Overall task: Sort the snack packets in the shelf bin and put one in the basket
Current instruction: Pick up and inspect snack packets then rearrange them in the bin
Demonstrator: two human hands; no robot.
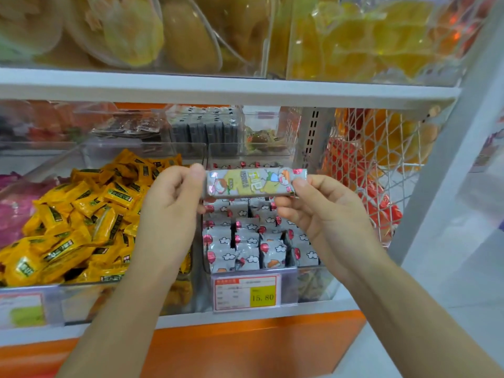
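Two hands hold one long snack packet (253, 182) level above the clear acrylic shelf bin (311, 282). The left hand (174, 197) pinches its nine o'clock end between thumb and fingers, and the right hand (321, 211) pinches its three o'clock end. Its glossy foil wrapper is a slim rectangle, printed yellow and grey. At six o'clock, grey cloud-printed packets (245, 241) stand upright in rows.
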